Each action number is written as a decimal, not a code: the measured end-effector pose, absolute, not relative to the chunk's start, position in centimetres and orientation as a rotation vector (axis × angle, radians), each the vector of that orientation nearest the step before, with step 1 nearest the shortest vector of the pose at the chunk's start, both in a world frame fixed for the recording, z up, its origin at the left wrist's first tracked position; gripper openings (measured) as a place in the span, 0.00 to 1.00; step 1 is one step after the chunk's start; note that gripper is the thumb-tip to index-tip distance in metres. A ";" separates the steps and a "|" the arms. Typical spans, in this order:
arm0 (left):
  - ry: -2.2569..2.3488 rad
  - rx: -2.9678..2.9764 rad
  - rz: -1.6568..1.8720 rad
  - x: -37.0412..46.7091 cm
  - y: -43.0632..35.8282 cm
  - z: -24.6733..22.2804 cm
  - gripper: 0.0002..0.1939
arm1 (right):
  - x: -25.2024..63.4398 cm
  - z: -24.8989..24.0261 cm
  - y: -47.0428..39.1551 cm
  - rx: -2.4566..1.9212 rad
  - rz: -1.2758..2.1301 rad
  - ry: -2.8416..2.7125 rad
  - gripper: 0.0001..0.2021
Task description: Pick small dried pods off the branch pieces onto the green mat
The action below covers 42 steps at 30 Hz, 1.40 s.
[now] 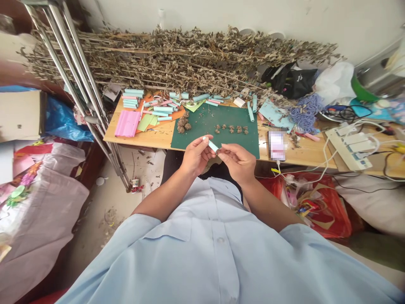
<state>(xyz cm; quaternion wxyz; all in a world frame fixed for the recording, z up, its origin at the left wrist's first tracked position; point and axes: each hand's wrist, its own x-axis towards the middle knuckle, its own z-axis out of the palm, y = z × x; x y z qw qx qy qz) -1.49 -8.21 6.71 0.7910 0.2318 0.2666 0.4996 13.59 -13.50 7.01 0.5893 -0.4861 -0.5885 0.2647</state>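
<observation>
Seen from above, my two hands meet in front of my chest, at the near edge of a wooden desk (158,136). A green mat (245,145) lies along that edge, its surface showing between a pile of dried brown clumps (183,123) at the left and a row of five small clumps (231,129) toward the right. More green shows behind the row. Beyond the mat's left edge are paper rolls (161,109) and a pink ridged sheet (128,123); past its right edge sits a phone (277,145). Dried stalks (164,59) bank up across the back.

A pale blue tube (213,145) is between my hands, overlapping the mat's near edge in view; I cannot tell its height. Its long axis slants, running from far left to near right, with the near end pointing at my right fingers and a little toward me. My left hand (196,157) has its grip closed around the tube, thumb on top. My right hand (238,162) has thumb and fingers pinched together at the near end, beside a dark bit (218,153); whether they clasp it I cannot tell.
</observation>
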 end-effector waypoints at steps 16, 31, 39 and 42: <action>0.573 0.466 0.996 -1.4 -8.7 7.3 0.18 | 13.9 7.8 -13.3 -1.091 0.860 -1.266 0.14; 0.479 0.632 0.754 -2.0 -9.6 8.3 0.26 | 17.3 8.3 -13.1 -1.021 0.871 -1.856 0.59; 0.478 0.625 0.760 -1.9 -9.7 8.2 0.25 | 17.3 8.3 -13.8 -1.060 0.728 -1.925 0.58; 0.471 0.624 0.780 -1.9 -9.7 8.0 0.25 | 17.2 8.1 -13.9 -1.044 0.708 -1.922 0.56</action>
